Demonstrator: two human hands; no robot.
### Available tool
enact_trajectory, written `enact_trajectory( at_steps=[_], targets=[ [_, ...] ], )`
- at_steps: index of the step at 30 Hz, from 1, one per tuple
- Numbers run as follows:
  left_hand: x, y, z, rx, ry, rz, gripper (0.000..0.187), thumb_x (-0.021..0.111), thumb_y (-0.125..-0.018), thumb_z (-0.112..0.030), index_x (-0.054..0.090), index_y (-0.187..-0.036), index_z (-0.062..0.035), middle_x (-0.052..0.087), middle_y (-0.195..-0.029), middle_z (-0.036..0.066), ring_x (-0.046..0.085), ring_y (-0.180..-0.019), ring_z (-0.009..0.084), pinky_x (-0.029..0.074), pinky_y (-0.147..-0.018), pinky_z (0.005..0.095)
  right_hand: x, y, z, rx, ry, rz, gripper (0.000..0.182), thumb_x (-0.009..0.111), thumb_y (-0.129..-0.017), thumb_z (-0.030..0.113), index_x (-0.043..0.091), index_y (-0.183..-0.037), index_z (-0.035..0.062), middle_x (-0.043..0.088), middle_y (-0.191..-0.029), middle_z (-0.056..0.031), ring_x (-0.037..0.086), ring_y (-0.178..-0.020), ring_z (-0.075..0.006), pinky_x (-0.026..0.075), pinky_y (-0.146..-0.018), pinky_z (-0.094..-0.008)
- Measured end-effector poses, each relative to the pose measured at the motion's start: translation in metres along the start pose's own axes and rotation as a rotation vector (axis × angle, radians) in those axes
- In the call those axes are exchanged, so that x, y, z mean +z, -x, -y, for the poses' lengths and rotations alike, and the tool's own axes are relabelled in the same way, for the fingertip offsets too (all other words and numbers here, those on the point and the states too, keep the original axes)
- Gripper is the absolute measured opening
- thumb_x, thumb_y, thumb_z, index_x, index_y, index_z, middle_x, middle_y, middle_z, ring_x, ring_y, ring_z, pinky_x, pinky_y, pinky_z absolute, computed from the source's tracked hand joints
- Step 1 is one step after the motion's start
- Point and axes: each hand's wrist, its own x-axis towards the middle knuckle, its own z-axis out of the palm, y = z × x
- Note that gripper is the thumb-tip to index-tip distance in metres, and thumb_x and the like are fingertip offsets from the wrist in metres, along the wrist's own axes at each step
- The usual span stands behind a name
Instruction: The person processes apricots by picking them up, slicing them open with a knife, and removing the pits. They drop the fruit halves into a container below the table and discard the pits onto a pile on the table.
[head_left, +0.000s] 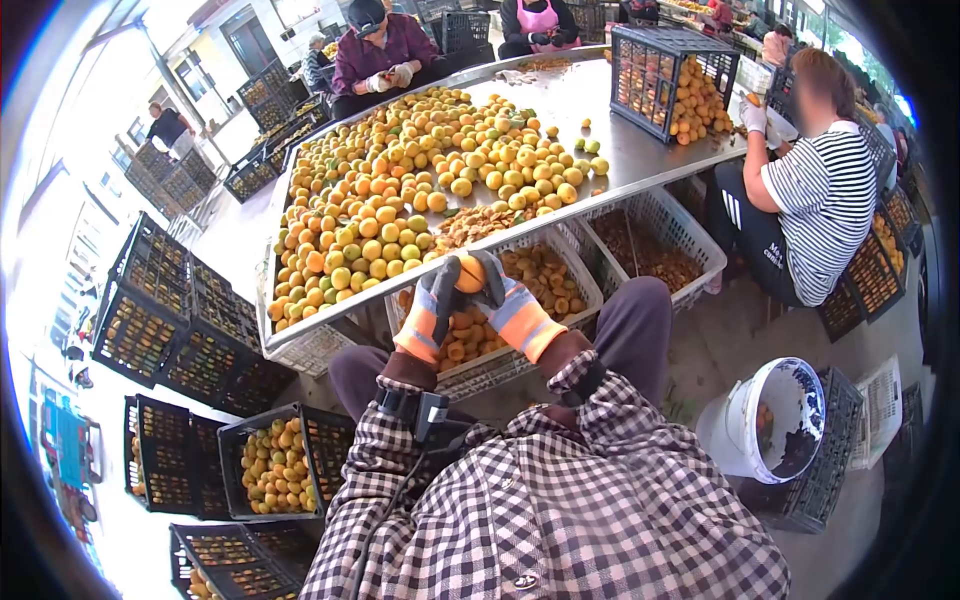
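Observation:
A round orange persimmon [469,274] is held up between my two gloved hands, just off the table's near edge. My left hand [431,310], in a grey and orange glove, curls its fingers round one side of the fruit. From the other side my right hand [512,308], gloved alike, closes on it; whether it also has a small tool is hidden. Behind them a heap of yellow-orange persimmons [375,215] covers much of the metal table [590,190], with brown trimmings [478,226] near the edge. Below my hands, a pale crate [585,283] contains more persimmons.
Another pale crate [712,262] with brown scraps stands under the table. A black crate [640,85] of fruit lies tipped on top. Fruit crates [275,465] stand at my left, a white bucket [735,425] at my right. Co-workers sit around, one in a striped shirt [825,190].

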Motion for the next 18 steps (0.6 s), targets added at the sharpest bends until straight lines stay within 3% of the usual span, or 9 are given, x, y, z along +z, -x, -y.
enact_trajectory(
  at_steps=[1, 3, 4, 5, 6, 7, 10, 13, 18],
  targets=[
    [0.0, 0.0, 0.007, 0.023, -0.03, -0.046, 0.042, 0.05, -0.097, -0.045, 0.063, -0.103, -0.0059, 0.06, -0.084, -0.001, 0.053, -0.07, 0.0077, 0.04, -0.059, 0.0191, 0.01, -0.002, -0.006, 0.006, -0.001, 0.005, 0.06, 0.064, -0.088, 0.024, 0.036, -0.141, 0.0135, 0.064, -0.11, -0.0185, 0.064, -0.096, -0.0382, 0.051, -0.083, -0.0437],
    [-0.02, -0.007, 0.026, -0.029, 0.053, 0.008, 0.037, 0.051, -0.096, -0.04, 0.063, -0.102, -0.0051, 0.061, -0.085, 0.0, 0.054, -0.071, 0.0081, 0.041, -0.06, 0.0197, 0.021, -0.003, 0.004, -0.173, -0.783, -0.252, 0.043, 0.065, -0.089, 0.019, 0.049, -0.128, 0.0116, 0.066, -0.091, -0.0087, 0.066, -0.079, -0.0251, 0.052, -0.07, -0.0348],
    [-0.028, -0.01, 0.04, -0.072, 0.136, 0.062, 0.032, 0.052, -0.096, -0.035, 0.062, -0.101, -0.0044, 0.061, -0.086, 0.001, 0.056, -0.072, 0.0085, 0.043, -0.061, 0.0202, 0.015, -0.001, 0.0, -0.15, -0.781, -0.245, 0.043, 0.065, -0.089, 0.019, 0.049, -0.128, 0.0116, 0.066, -0.091, -0.0087, 0.066, -0.079, -0.0251, 0.052, -0.07, -0.0348],
    [-0.016, 0.001, 0.026, 0.178, -0.152, 0.062, 0.023, 0.052, -0.094, -0.022, 0.062, -0.099, -0.0027, 0.063, -0.089, 0.001, 0.058, -0.076, 0.0089, 0.045, -0.063, 0.0212, 0.006, 0.001, -0.009, 0.184, -0.928, -0.135, 0.038, 0.064, -0.09, 0.018, 0.051, -0.125, 0.013, 0.062, -0.084, -0.004, 0.06, -0.068, -0.0182, 0.048, -0.058, -0.0307],
    [-0.02, -0.002, 0.034, 0.125, -0.111, 0.061, 0.046, 0.044, -0.097, -0.044, 0.066, -0.102, -0.0042, 0.064, -0.082, 0.002, 0.056, -0.065, 0.0092, 0.044, -0.059, 0.0226, 0.002, 0.002, -0.017, 0.524, -1.062, -0.019, 0.032, 0.064, -0.091, 0.017, 0.053, -0.121, 0.0145, 0.058, -0.077, 0.0008, 0.054, -0.056, -0.0113, 0.043, -0.047, -0.0267],
    [-0.025, -0.003, 0.04, 0.044, -0.081, 0.086, 0.044, 0.045, -0.096, -0.042, 0.065, -0.107, -0.0039, 0.065, -0.086, 0.002, 0.058, -0.069, 0.0098, 0.045, -0.06, 0.0228, 0.003, 0.001, -0.022, 0.624, -1.167, -0.047, 0.023, 0.061, -0.092, 0.016, 0.051, -0.112, 0.019, 0.048, -0.059, 0.0045, 0.034, -0.036, -0.0061, 0.023, -0.032, -0.0227],
    [-0.028, -0.009, 0.038, -0.09, 0.081, 0.114, 0.042, 0.049, -0.095, -0.037, 0.061, -0.117, -0.0038, 0.066, -0.097, 0.004, 0.061, -0.079, 0.0124, 0.048, -0.064, 0.0245, 0.002, -0.002, -0.045, 1.004, -1.125, 0.04, 0.011, 0.058, -0.093, 0.022, 0.05, -0.092, 0.0153, 0.049, -0.059, -0.001, 0.038, -0.037, -0.011, 0.028, -0.034, -0.0259],
    [-0.034, -0.019, 0.057, -0.236, 0.373, 0.105, 0.041, 0.053, -0.093, -0.027, 0.056, -0.126, -0.0033, 0.065, -0.107, 0.006, 0.063, -0.088, 0.0163, 0.052, -0.068, 0.0273, 0.035, -0.01, -0.092, 1.254, -0.886, 0.064, 0.014, 0.057, -0.093, 0.024, 0.051, -0.088, 0.0123, 0.05, -0.06, -0.0032, 0.04, -0.039, -0.0116, 0.029, -0.035, -0.0283],
    [-0.06, -0.029, 0.131, -0.558, 0.574, -0.086, 0.033, 0.06, -0.09, -0.02, 0.061, -0.118, -0.0031, 0.067, -0.102, 0.008, 0.065, -0.089, 0.0202, 0.054, -0.068, 0.0301, 0.093, -0.022, -0.197, 1.36, -0.896, 0.078, 0.026, 0.055, -0.092, 0.035, 0.055, -0.084, 0.0102, 0.055, -0.063, -0.0078, 0.042, -0.041, -0.0197, 0.033, -0.039, -0.0363]
  ],
)
